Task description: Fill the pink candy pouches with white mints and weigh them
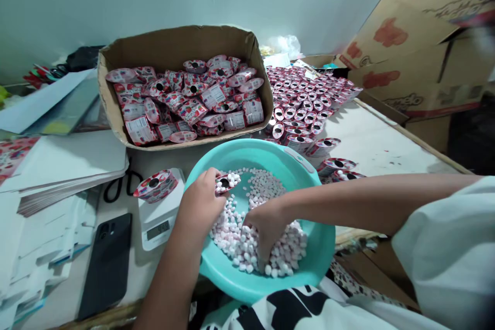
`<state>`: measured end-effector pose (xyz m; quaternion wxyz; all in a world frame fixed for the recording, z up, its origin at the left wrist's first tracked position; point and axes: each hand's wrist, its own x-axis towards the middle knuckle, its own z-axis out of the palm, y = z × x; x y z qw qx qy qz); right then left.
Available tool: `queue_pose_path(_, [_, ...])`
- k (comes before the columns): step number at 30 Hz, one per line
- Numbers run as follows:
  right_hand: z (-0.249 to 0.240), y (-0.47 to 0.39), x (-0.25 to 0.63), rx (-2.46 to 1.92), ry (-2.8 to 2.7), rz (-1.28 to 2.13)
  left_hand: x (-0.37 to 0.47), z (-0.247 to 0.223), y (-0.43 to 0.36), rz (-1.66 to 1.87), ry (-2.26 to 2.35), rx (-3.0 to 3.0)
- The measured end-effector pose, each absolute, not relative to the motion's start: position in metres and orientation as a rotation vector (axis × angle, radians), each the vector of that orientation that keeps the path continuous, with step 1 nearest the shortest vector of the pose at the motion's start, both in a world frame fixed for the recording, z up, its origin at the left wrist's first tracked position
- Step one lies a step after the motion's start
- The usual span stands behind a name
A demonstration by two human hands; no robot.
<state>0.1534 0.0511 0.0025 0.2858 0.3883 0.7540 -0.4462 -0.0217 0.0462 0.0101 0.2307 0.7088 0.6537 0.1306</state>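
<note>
My left hand [199,203] grips a small red-and-white printed pack [222,185] over the far left side of a turquoise basin [323,237]. White candies [232,178] are heaped at the pack's open mouth. Inside the basin, my right hand [268,224] reaches down into many small white and pale pink candies [286,252]. Its fingers are curled among them, with the fingertips partly buried. To the left, another pack with a dark round opening [157,185] stands on a white digital scale [154,219], whose display is lit.
Behind the basin, a cardboard box [124,136] holds many packs. Rows of open-topped packs [301,98] stand to its right. A phone [106,263], black scissors [116,185] and stacked white sheets [73,165] lie at left. Large cartons [417,67] stand at right.
</note>
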Motion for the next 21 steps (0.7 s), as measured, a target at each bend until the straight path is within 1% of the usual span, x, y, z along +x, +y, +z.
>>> queue_pose_path(4, [0.033, 0.072, 0.159, 0.991, 2.063, -1.280, -0.021, 0.012, 0.044, 0.294, 1.754, 2.015])
queue_pose_path(8, [0.061, 0.097, 0.166, 1.105, 2.279, -1.279, -0.023, 0.013, 0.043, 0.235, 1.702, 2.060])
queue_pose_path(12, [0.065, 0.105, 0.159, 1.137, 2.505, -1.173, -0.027, 0.010, 0.043, 0.264, 1.637, 2.111])
queue_pose_path(18, [0.071, 0.093, 0.144, 1.186, 2.574, -1.050, -0.029, 0.004, 0.045, 0.464, 1.455, 2.034])
queue_pose_path(21, [0.078, 0.087, 0.147, 1.132, 2.698, -0.963, -0.027, 0.004, 0.047, 0.491, 1.476, 1.986])
